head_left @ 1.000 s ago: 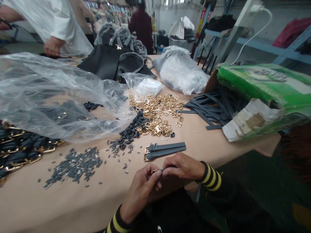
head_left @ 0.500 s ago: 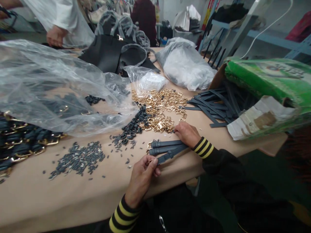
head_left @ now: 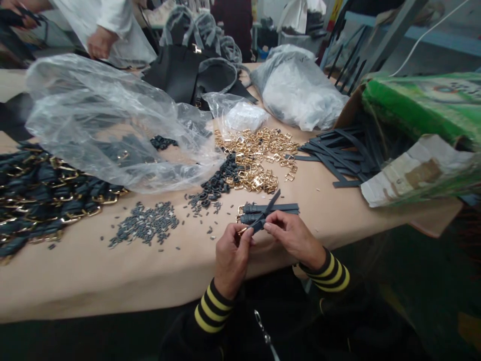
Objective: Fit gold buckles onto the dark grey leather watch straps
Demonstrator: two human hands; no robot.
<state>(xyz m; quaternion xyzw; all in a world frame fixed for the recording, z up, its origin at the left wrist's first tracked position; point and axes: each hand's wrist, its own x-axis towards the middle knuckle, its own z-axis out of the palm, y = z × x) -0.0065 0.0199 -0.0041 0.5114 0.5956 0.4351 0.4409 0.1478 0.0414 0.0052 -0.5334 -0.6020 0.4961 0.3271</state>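
Note:
Between my two hands is a dark strap (head_left: 269, 205) with a gold buckle at its near end. My left hand (head_left: 233, 248) pinches the buckle end between thumb and fingers. Close beside it, my right hand (head_left: 295, 235) grips the strap just past the buckle, fingertips pressed together. The strap's free end points up and away, crossing over two buckled straps (head_left: 287, 206) that lie side by side on the table. Beyond these is a heap of gold buckles (head_left: 259, 155), with a pile of black loops (head_left: 221, 180) at its left.
Small dark pieces (head_left: 146, 223) lie scattered at the left, near rows of buckled black straps (head_left: 63, 195). Clear plastic (head_left: 105, 115) covers part of the table (head_left: 195, 265). A green box (head_left: 424, 105) spills loose straps (head_left: 345, 150) at the right. A co-worker's hand (head_left: 101, 42) is behind.
My right hand has left the spot by the buckle heap and come down to the strap in my left hand. The strap now angles upward across the other two. The camera view has shifted.

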